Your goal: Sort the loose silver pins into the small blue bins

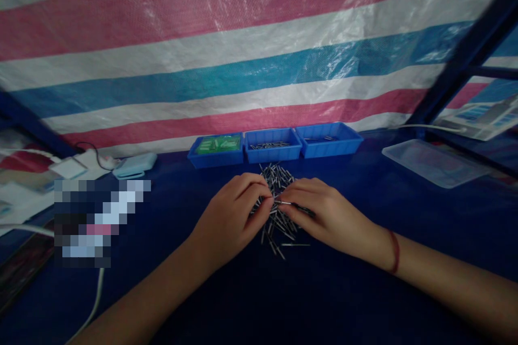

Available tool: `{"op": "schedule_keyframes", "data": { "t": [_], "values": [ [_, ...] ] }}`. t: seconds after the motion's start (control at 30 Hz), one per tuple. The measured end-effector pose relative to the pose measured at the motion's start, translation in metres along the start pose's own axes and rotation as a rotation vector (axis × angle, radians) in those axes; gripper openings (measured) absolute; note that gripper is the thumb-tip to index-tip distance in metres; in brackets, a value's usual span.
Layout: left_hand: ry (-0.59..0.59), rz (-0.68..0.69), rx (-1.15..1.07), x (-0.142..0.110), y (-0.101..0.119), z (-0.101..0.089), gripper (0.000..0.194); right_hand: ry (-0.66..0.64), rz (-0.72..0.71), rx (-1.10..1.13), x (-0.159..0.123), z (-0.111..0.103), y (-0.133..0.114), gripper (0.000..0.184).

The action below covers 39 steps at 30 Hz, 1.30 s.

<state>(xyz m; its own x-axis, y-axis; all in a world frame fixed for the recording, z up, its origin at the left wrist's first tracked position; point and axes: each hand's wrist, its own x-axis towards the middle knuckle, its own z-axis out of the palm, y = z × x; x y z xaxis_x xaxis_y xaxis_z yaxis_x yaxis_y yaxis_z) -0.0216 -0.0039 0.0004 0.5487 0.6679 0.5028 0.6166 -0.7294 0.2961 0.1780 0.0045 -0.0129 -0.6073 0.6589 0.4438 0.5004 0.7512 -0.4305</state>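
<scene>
A pile of thin metal rods [283,222], silver with darker parts, lies on the blue table between my hands. Over its left side my left hand [234,213] is closed, thumb and fingertips pinched together; what sits between them is too small to make out. From the right, my right hand [332,215] pinches a single thin metal rod [285,203], whose left end points at my left fingertips. Whether those fingertips touch that rod I cannot tell. One loose rod [296,245] lies apart at the pile's near edge.
Behind the pile stand a blue bin [216,159] with green packets and two blue bins [273,155] [332,147] with metal rods. A clear plastic lid [431,164] lies right. A light-blue case [135,166] and a white cable [99,294] are left. Striped sheeting [243,81] hangs behind.
</scene>
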Motion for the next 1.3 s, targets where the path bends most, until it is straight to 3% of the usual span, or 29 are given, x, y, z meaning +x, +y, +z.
{"op": "schedule_keyframes", "data": {
  "t": [0.33, 0.7, 1.3],
  "values": [
    [0.135, -0.087, -0.199, -0.0011, 0.0018, 0.0043, 0.008, 0.026, 0.114, 0.32, 0.0028, 0.0004, -0.0027, 0.023],
    [0.179, -0.164, -0.24, 0.0002, 0.0057, 0.0028, 0.003, 0.072, 0.131, 0.347, 0.0017, 0.0023, -0.0062, 0.016],
    [0.198, -0.137, -0.208, 0.0003, 0.0029, 0.0034, 0.009, 0.172, 0.167, 0.343, 0.0025, 0.0063, -0.0015, 0.011]
  ]
}}
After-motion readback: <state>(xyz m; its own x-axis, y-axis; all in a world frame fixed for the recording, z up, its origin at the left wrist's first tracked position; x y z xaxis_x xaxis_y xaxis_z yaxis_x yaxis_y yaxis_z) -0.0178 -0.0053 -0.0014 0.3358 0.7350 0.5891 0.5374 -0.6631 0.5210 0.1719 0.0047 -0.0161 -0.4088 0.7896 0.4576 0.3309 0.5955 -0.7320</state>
